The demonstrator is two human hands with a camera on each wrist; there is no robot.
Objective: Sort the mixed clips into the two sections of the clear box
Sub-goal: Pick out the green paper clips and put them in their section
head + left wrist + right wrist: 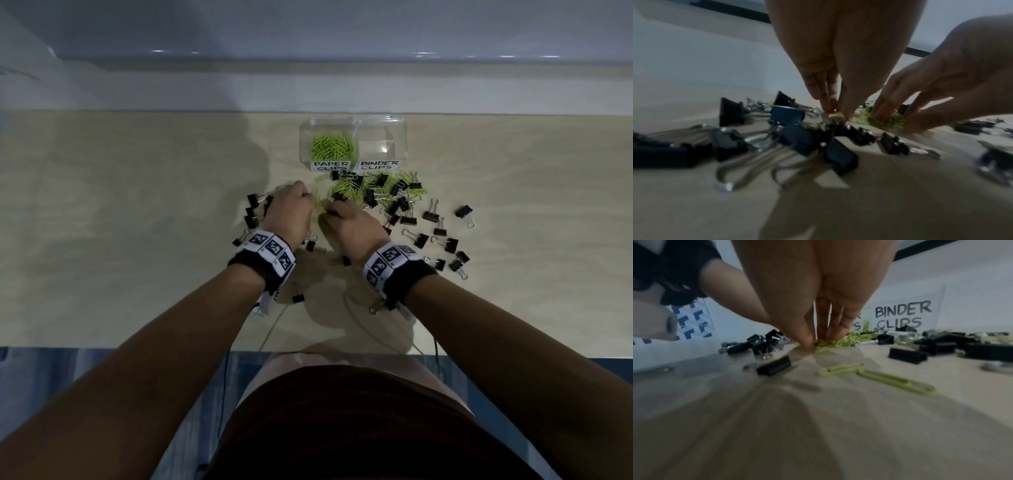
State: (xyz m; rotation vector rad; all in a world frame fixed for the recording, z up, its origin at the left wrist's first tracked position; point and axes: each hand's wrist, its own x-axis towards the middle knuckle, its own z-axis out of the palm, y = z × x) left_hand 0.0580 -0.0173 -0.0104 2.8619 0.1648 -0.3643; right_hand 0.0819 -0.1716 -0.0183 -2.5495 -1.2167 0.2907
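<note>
Pinching green paper clips off the desk (137, 212) with both hands right now, mid-desk, just short of the clear box (397, 137) at the far edge. Your left hand (291, 212) has thumb and fingertips closed on a clip or two against the surface; your right hand (352, 219) has its fingers bunched down into the green paper clips (830, 342). Whether the right has actually lifted any, I can't tell.

Key relation: the PAPER CLIPS section (330, 145) lies straight ahead of your hands, slightly right of the left hand, and already holds a green pile. Right hand is nearer to it. The BINDER CLIPS section (378, 144) looks empty.

Black binder clips (431, 216) are scattered left, right and near-side of your hands, some mixed into the green heap in front of the box.

Hard to read: wrist views are blurred, fingertips hide the pinched clips, so count and long axis are unclear.
</note>
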